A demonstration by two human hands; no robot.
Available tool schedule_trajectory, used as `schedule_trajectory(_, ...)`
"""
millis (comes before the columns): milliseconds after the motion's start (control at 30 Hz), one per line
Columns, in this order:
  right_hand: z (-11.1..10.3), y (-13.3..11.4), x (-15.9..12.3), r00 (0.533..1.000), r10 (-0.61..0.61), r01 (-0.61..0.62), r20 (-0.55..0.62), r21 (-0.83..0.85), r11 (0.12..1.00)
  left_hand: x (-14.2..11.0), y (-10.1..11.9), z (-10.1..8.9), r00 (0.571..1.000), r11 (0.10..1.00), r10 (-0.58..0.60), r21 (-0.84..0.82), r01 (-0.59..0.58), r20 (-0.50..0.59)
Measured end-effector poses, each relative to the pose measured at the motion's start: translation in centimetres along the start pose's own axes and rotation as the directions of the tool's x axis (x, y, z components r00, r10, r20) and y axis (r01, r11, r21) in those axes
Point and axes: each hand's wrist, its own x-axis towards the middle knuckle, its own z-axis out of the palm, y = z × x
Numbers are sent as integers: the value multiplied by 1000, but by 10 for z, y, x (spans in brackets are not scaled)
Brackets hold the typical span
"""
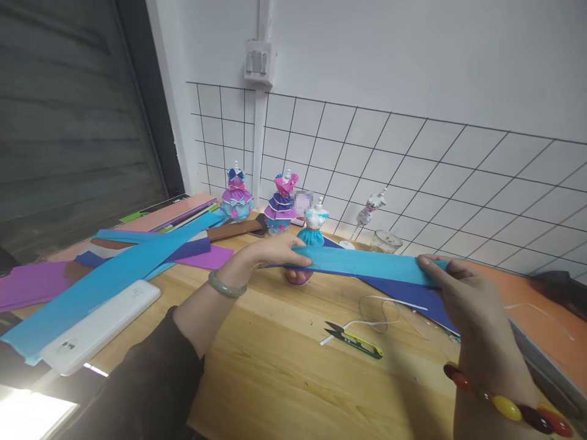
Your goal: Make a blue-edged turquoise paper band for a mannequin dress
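Note:
A light blue crepe paper strip (367, 264) is stretched flat above the wooden table (275, 366). My left hand (275, 253) pinches its left end, with a green bangle on that wrist. My right hand (458, 290) pinches the right end and wears a red and yellow bead bracelet. Just under my left hand a small purple thing (298, 278) shows, partly hidden. A dark blue paper sheet (413, 299) lies on the table under the strip.
Yellow-handled thread snips (353, 339) and a white cord (380, 305) lie mid-table. Long blue, purple and brown paper strips (114, 269) and a white power bank (98, 327) sit at left. Three dressed mini mannequins (279, 201), a bare one (369, 214), a glass jar (385, 241) and orange paper (545, 330) stand by the grid wall.

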Motion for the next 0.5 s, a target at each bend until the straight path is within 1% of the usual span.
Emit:
schedule_trajectory(67, 4, 3, 2, 1000, -31, 31, -5, 80, 996, -1, 1, -4, 988, 997, 54, -41, -60, -142)
schedule_trajectory(133, 9, 6, 5, 998, -58, 61, -21, 168, 984, 1, 0, -7, 954, 988, 109, -71, -133, -278)
schedule_trajectory(200, 14, 10, 8, 997, -73, 80, -34, 244, 966, 5, -2, -7, 889, 975, 165, -63, -211, -426)
schedule_trajectory(233, 17, 13, 10, 996, -78, 86, -39, 271, 959, 9, -3, -7, 842, 969, 193, -39, -246, -503)
schedule_trajectory(300, 21, 19, 15, 993, -105, 117, -58, 291, 949, 15, -7, -6, 747, 958, 246, 39, -283, -617)
schedule_trajectory(333, 22, 22, 17, 988, -128, 148, -85, 287, 947, 18, -9, -6, 703, 952, 272, 76, -297, -657)
schedule_trajectory(400, 25, 29, 22, 974, -173, 208, -148, 276, 938, 23, -13, -5, 642, 938, 312, 121, -325, -700)
schedule_trajectory(433, 26, 31, 24, 967, -189, 230, -169, 272, 934, 25, -15, -4, 624, 932, 325, 128, -340, -711)
schedule_trajectory(500, 27, 35, 28, 954, -219, 266, -203, 244, 933, 28, -19, -4, 609, 923, 338, 126, -364, -717)
